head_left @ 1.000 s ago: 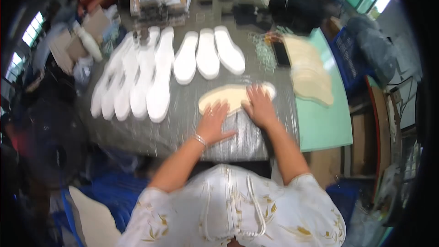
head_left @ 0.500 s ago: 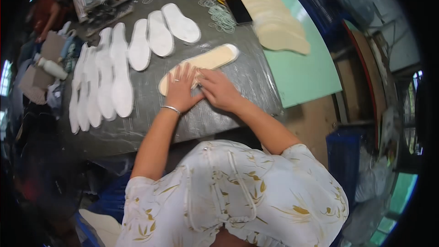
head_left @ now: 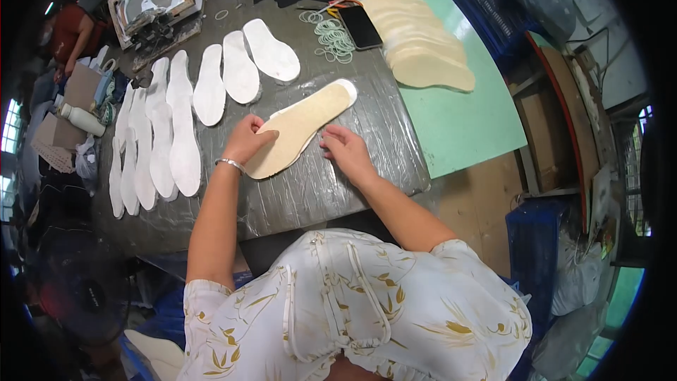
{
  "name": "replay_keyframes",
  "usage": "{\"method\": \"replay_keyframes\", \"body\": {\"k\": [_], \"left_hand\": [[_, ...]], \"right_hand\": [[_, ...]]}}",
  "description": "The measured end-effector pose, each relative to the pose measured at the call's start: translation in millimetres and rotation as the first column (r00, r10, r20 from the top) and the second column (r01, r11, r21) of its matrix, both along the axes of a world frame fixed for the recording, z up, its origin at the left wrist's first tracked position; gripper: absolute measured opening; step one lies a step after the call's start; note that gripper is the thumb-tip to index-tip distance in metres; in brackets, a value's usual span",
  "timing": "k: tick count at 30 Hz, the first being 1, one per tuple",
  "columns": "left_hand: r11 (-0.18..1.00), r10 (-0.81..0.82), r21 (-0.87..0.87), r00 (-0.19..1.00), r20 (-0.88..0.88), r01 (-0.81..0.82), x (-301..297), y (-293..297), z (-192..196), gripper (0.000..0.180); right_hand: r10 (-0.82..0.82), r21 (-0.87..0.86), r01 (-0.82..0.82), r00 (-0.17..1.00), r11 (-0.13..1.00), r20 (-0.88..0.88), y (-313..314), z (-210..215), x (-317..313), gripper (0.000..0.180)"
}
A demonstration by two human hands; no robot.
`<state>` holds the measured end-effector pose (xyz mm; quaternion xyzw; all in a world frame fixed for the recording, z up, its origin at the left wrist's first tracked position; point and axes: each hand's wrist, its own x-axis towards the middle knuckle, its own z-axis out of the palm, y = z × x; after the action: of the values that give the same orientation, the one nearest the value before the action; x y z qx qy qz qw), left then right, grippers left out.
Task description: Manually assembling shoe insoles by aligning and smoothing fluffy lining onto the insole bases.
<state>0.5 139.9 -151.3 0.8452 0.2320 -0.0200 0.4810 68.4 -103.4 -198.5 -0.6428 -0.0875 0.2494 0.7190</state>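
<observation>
Cream, flat, foot-shaped insole (head_left: 300, 127) lies over a white foot-shaped insole (head_left: 350, 87) at frame centre, on the grey plastic-covered table (head_left: 384, 144). Left hand (head_left: 245, 140) pinches its left edge, thumb on top; right hand (head_left: 348, 154), fingers bent and apart, sits just beside its right edge, contact unclear. Stacked cream insoles (head_left: 427, 46) lie upper right.

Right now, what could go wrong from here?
The cream insole doesn't line up with the white insole beneath, so the pair might end up misaligned. A tug from the left hand, at its edge, could shift it further. The fanned cream pile might slide if knocked.
</observation>
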Motion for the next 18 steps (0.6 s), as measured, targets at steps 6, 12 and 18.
{"method": "replay_keyframes", "body": {"k": [6, 12, 18], "left_hand": [[0.669, 0.309, -0.738, 0.935, 0.174, -0.084, 6, -28, 8, 0.024], [0.583, 0.368, -0.810, 0.911, 0.187, -0.069, -6, -38, -8, 0.042], [0.507, 0.182, -0.859, 0.966, 0.186, 0.071, -41, -53, -17, 0.043]], "right_hand": [[0.259, 0.334, -0.161, 0.926, 0.929, -0.273, 26, 9, 50, 0.058], [0.255, 0.522, -0.122, 0.948, 0.844, -0.190, 63, 35, 94, 0.040], [0.217, 0.689, -0.042, 0.961, 0.723, -0.169, 55, 47, 94, 0.047]]}}
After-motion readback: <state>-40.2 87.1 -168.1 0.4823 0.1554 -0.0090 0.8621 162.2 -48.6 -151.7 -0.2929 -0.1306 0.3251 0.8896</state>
